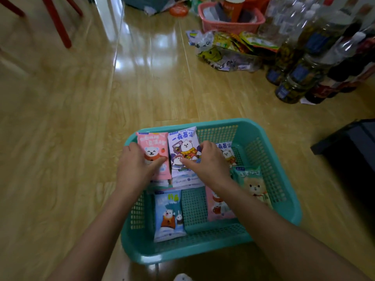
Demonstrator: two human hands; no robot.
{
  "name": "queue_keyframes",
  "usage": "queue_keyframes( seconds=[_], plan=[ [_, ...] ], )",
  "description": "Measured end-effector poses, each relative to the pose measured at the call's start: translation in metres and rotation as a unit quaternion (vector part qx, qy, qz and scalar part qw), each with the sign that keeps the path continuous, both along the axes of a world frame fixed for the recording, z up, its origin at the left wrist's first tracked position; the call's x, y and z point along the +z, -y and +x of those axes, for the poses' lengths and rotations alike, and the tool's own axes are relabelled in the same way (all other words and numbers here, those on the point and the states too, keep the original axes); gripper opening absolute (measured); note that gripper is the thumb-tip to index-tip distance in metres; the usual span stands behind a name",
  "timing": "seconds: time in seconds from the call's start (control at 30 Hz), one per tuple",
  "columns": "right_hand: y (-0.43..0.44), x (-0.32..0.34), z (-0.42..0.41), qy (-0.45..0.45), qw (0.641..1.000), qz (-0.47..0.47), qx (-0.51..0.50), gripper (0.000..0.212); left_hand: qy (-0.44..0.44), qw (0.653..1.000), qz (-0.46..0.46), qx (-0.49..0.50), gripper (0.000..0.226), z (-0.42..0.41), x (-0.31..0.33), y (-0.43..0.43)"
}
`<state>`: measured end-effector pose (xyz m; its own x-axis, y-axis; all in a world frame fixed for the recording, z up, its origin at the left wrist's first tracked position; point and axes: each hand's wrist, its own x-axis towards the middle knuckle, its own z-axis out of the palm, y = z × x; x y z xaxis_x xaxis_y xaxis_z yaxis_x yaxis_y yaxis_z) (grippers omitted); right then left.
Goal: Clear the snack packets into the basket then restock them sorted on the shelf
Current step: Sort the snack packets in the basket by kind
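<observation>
A teal plastic basket [269, 159] sits on the wooden floor right below me. It holds several cartoon-bear packets. My left hand [136, 167] grips a pink packet [152, 147] at the far left of the basket. My right hand [209, 161] grips a white packet [183, 142] beside it. Both packets are lifted over the basket's far half. Lower down lie a blue packet [168, 216], another pink packet [217, 207] partly under my right forearm, and a green packet [253, 185]. One more white packet [227, 153] shows behind my right hand.
A pink basket [231, 25] with boxes and a cup stands at the back. A clear bag of yellow-green snack packs [227, 51] lies on the floor beside shrink-wrapped bottles [300, 74] on the right. Red chair legs [58, 23] stand far left. A dark box [353, 147] is at right.
</observation>
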<state>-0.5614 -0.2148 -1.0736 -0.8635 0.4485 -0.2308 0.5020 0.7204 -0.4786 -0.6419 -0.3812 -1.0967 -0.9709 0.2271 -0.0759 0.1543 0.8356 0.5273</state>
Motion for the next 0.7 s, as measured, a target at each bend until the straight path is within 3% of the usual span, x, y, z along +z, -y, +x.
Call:
queue_keyframes(
  seconds=[0.13, 0.23, 0.3, 0.4, 0.53, 0.7],
  plan=[
    [-0.003, 0.007, -0.002, 0.008, 1.0, 0.005, -0.011, 0.035, 0.054, 0.998, -0.006, 0.02, 0.057, -0.007, 0.0, -0.003],
    [-0.018, 0.009, 0.004, -0.055, 0.998, -0.041, -0.014, 0.021, 0.039, 0.999, 0.015, 0.021, 0.046, 0.0, 0.012, -0.008],
    [-0.033, 0.01, 0.014, -0.117, 0.989, -0.079, -0.035, 0.016, 0.04, 0.993, 0.106, 0.023, 0.034, 0.012, 0.022, -0.008],
    [-0.064, 0.01, 0.032, -0.153, 0.98, -0.114, -0.064, 0.014, 0.09, 0.953, 0.286, 0.043, 0.026, 0.038, 0.037, -0.008],
    [-0.098, -0.004, 0.042, -0.087, 0.988, -0.099, -0.084, 0.016, 0.202, 0.882, 0.42, 0.064, 0.017, 0.082, 0.048, -0.014],
    [-0.108, -0.024, 0.033, 0.016, 0.996, -0.035, -0.075, 0.017, 0.301, 0.858, 0.416, 0.026, 0.015, 0.12, 0.041, -0.021]
  ],
)
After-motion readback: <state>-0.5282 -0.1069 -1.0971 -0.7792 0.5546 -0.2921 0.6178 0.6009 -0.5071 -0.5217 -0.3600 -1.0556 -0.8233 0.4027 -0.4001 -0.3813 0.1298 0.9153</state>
